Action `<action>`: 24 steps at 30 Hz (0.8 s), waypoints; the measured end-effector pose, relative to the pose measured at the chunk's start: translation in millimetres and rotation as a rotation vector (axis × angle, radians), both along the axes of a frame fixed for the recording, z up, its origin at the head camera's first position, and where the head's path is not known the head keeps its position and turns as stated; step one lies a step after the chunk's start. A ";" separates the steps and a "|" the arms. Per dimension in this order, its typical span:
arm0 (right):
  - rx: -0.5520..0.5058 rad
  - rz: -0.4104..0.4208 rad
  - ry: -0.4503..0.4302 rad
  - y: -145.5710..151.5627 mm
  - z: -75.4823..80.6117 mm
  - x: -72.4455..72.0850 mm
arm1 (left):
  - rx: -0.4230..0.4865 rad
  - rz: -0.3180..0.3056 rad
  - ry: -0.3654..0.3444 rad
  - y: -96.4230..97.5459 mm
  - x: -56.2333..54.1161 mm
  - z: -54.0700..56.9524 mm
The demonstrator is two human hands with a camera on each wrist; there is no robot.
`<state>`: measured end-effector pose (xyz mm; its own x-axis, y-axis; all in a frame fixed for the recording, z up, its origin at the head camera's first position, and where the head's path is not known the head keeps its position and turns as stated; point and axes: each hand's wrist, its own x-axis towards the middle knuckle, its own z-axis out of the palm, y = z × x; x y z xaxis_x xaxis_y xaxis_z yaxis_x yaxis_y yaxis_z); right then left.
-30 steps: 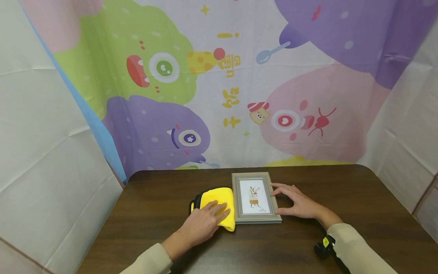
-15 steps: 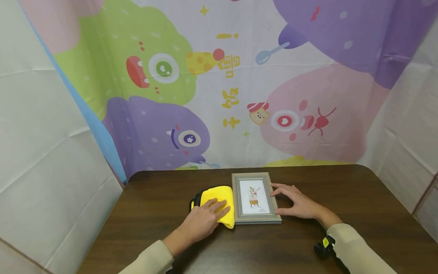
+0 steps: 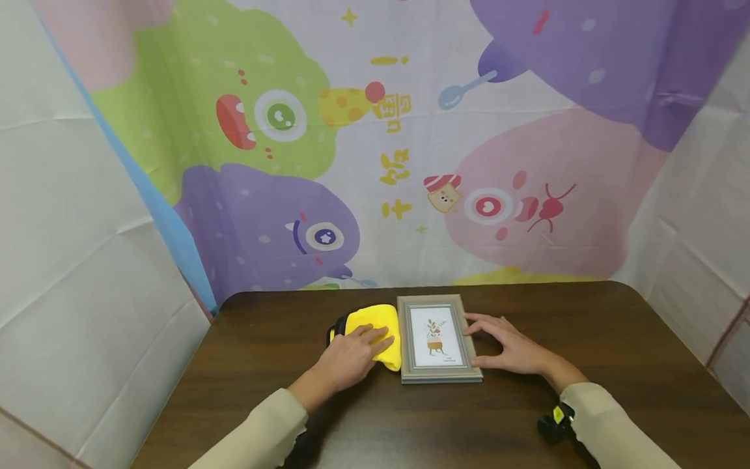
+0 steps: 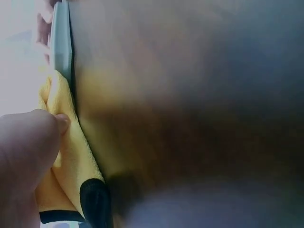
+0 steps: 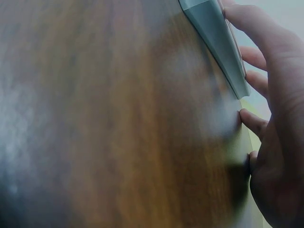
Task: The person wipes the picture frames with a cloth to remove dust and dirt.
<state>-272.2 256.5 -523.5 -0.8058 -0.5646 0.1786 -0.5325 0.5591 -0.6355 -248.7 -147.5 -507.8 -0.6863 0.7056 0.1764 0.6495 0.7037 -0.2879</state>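
A picture frame (image 3: 432, 337) with a plant print lies face up on the table, its outer border grey-beige. Against its left edge sits a folded yellow cloth (image 3: 375, 316) with black trim. My left hand (image 3: 348, 359) rests on this cloth, fingers extended over it; in the left wrist view the yellow cloth (image 4: 71, 152) touches the end of the frame's side (image 4: 61, 47). Along the right edge, my right hand (image 3: 511, 346) touches the frame with spread fingertips and thumb. The right wrist view shows several fingers beside the grey frame side (image 5: 216, 40).
The brown wooden table (image 3: 263, 365) has rounded far corners. A cartoon-printed curtain (image 3: 375, 254) hangs behind its far edge, and pale sheets (image 3: 88, 247) flank both sides. A black wrist strap (image 3: 553, 423) shows at the right sleeve.
My left hand and the yellow cloth have slid away from me along the frame's left edge. The frame and my right hand have stayed in place.
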 end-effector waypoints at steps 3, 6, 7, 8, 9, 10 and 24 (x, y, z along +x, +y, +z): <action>0.000 -0.001 -0.004 0.7 0.0 -0.3 | 0.043 -0.026 -0.013 -7.0 -28.3 -29.6; 0.005 -0.003 -0.007 1.2 -0.5 -0.6 | 0.045 -0.035 -0.001 -12.2 -54.1 -53.9; 0.006 -0.004 -0.008 1.3 -0.7 -0.7 | 0.042 -0.040 0.014 -13.7 -61.5 -60.4; 0.007 -0.004 -0.007 1.4 -0.9 -0.8 | 0.037 -0.040 0.025 -13.3 -65.5 -61.4; 0.008 -0.005 -0.005 1.4 -1.1 -0.7 | 0.025 -0.037 0.032 -13.4 -69.5 -62.9; 0.008 -0.005 -0.004 1.4 -1.2 -0.7 | 0.028 -0.036 0.029 -13.5 -72.0 -62.7; 0.004 -0.006 -0.009 1.8 -1.4 -0.6 | 0.106 0.061 -0.121 -5.6 -99.3 -48.9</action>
<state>-272.8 258.2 -525.0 -0.8105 -0.5607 0.1693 -0.5239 0.5647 -0.6377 -348.0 -153.1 -556.6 -0.7479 0.6440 0.1612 0.6304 0.7650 -0.1317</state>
